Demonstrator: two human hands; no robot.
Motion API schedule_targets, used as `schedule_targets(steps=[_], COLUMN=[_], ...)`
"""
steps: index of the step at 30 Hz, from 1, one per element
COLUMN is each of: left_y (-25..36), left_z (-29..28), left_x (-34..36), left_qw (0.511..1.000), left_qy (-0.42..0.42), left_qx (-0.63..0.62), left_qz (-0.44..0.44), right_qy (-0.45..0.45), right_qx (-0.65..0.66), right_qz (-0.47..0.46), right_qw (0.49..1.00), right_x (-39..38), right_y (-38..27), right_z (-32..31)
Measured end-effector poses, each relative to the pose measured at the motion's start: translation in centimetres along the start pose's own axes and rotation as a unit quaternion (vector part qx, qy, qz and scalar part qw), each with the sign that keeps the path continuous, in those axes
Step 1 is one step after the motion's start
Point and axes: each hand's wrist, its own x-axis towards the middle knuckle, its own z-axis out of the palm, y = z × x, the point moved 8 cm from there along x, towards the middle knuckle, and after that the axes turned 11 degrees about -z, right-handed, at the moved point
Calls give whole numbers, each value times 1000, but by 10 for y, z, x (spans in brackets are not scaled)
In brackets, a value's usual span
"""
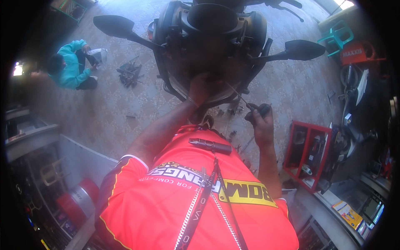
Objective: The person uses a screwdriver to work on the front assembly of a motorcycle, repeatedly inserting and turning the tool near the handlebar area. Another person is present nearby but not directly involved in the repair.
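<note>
Metal-shafted hand tool in right hand, with fingers wrapped round its dark handle and shaft running up-left into the shadowed front of a dark scooter. Tip lost in shadow; can't tell if touching. Left hand up at the same front section, dark past the wrist; can't tell if fingers spread, pressed together or pinching. Near the tool, loose small parts on the tiled floor. Right of that: red open-fronted rack, with a white-and-green bottle low inside plus darker items, too blurred to name. Lower right: grey bench, carrying a yellow printed pack. Far left: grey open tray, with small mixed bits inside, too blurred to sort. Lower left: red-and-grey drum, contents hidden. Upper left: loose heap of dark parts straight on the floor, near a crouching person in teal with a pale bag-like bundle at the hands. Upper right: teal plastic stool.
</note>
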Motion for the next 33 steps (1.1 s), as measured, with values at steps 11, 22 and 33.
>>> schedule_targets(steps=[11,22,33], left_y=[-7,-5,-8], left_z=[8,10,11], left_x=[2,-4,-5], left_qw=[1000,999,1000], left_qy=[-13,-30,-13], left_qx=[-6,-33,8], left_qz=[7,-13,8], right_qy=[16,-54,-181], right_qx=[22,-244,-481], right_qz=[26,-141,-332], right_qw=[999,958,791], right_x=[-2,-4,-26], right_y=[6,-24,-71], right_z=[-13,-3,48])
